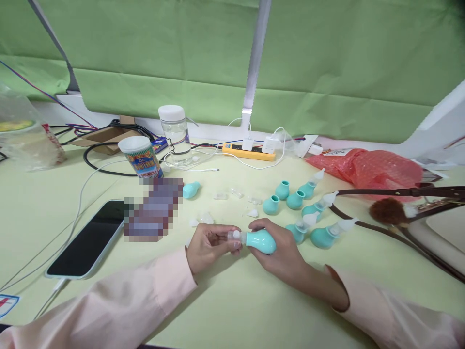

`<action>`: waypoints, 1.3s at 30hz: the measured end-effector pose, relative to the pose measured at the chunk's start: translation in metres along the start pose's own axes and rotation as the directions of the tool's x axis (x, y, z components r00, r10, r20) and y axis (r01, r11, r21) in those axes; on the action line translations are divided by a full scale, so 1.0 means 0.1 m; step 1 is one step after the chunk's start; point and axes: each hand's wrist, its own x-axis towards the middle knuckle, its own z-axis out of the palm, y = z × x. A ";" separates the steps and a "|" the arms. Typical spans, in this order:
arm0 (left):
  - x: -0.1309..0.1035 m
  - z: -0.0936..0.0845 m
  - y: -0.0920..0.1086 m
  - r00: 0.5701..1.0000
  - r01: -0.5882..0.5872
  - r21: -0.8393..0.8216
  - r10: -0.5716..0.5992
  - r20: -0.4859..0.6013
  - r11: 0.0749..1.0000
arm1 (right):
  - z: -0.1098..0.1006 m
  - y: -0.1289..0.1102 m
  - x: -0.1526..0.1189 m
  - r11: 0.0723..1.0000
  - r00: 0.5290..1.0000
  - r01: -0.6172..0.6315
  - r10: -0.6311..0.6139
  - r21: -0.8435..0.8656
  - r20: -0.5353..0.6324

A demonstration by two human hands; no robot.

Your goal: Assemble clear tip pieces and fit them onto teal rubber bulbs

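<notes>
My right hand (281, 247) is wrapped round a teal squeeze bulb (262, 241), which lies on its side with its neck to the left. A clear plastic connector (236, 235) sits at the bulb's neck, and my left hand (210, 247) pinches it between thumb and fingers. To the right stand bulbs with whitish nozzles, such as the nasal aspirator (323, 236). Behind them are bare teal bulbs, one being the open-necked bulb (271, 205). Small clear connectors (237, 193) and white nozzle tips (251, 213) lie beyond my hands. Another teal bulb (191, 190) rests on its side farther left.
A phone (89, 237) with a cable lies at left beside a pixelated patch. Behind are a paper cup (141, 156), a water bottle (176, 138) and a yellow power strip (249, 152). Red bubble wrap (374, 169) and a bag with brown straps (439, 228) occupy the right.
</notes>
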 end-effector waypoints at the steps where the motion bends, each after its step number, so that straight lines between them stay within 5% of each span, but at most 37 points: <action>1: -0.01 0.01 0.00 1.000 -0.015 0.020 0.015 -0.006 1.000 | -0.02 -0.01 0.01 0.999 0.998 -0.040 0.038 0.027 0.040; 7: -0.06 0.00 -0.04 0.980 -0.196 0.227 0.200 0.007 0.954 | -0.10 -0.07 0.10 0.947 0.942 -0.260 0.206 0.187 0.266; 14: -0.09 -0.01 -0.04 0.901 -0.411 0.497 0.425 0.090 0.764 | -0.18 -0.11 0.17 0.753 0.716 -0.614 0.407 0.236 0.567; 27: -0.09 -0.01 -0.07 0.722 -0.642 0.598 0.642 0.259 0.480 | -0.19 -0.11 0.20 0.662 0.635 -0.704 0.423 0.259 0.647; 35: -0.09 -0.03 -0.07 0.726 -0.636 0.599 0.640 0.250 0.487 | -0.19 -0.12 0.21 0.550 0.602 -0.763 0.411 0.340 0.685; 39: -0.10 -0.03 -0.05 0.762 -0.607 0.584 0.602 0.238 0.539 | -0.20 -0.15 0.21 0.517 0.586 -0.781 0.412 0.350 0.698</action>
